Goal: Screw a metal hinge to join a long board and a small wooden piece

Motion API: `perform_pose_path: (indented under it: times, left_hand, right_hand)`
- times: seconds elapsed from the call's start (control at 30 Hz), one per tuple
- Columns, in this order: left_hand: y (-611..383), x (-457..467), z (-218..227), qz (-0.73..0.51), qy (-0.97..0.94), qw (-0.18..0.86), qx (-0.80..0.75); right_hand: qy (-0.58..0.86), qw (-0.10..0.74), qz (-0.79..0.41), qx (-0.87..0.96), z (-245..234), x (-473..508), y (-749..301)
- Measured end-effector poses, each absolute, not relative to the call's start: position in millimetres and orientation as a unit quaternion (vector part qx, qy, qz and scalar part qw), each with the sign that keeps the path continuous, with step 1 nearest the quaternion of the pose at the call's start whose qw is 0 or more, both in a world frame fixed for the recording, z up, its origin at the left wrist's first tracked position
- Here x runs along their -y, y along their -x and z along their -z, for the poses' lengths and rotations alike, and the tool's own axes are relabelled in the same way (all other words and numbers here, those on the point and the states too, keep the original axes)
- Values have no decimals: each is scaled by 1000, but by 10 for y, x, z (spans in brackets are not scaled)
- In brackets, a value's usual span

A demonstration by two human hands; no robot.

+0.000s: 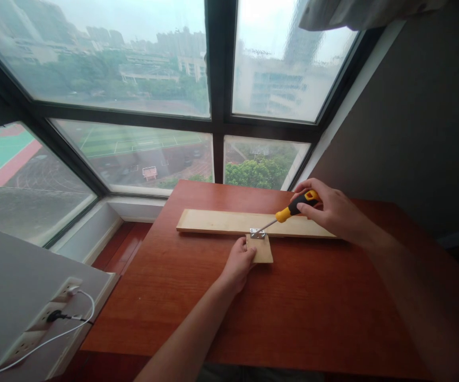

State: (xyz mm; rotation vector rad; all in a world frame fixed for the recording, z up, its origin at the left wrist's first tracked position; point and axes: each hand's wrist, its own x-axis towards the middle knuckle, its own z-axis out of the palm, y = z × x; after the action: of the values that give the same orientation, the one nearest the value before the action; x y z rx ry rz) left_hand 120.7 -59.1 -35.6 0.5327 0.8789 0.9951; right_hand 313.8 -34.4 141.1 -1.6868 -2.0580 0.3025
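Note:
A yellow-and-black screwdriver (293, 208) is in my right hand (328, 207), its fingers closed round the handle. The shaft slants down to the left, and its tip meets a small silver hinge (258, 233). That hinge joins a small square wooden piece (261, 250) to the near edge of a long pale wooden board (217, 220). My left hand (240, 262) grips the small piece at its left side, thumb on top. The long board lies flat across the table, its right end partly behind my right wrist. Screws in the hinge are too small to make out.
The reddish-brown wooden table (165, 307) stands against large dark-framed windows (221, 127). On the low wall at left are sockets (46, 317) with a white cable (92, 302) and a black plug. Grey cloth (348, 13) hangs at top right.

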Motion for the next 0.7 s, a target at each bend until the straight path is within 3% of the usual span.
perform_pose_path:
  times: [0.17,0.43,0.53,0.7]
  left_hand:
    - [-1209,587,349,-459,-236,756,-402]
    - [-1186,602,307,-453,-234,773,-378]
    - [-1186,603,306,-454,-227,772,-383]
    - [-1193,596,291,-447,-219,773,-393]
  right_hand:
    - [659,180,-1,730,-1370,334,-3151]
    - [680,153,56,715,-1334,349,-3201]
    - [675,165,29,718,-1377,390,-3170]
    - [577,225,-125,775,-1478,443,-3128]
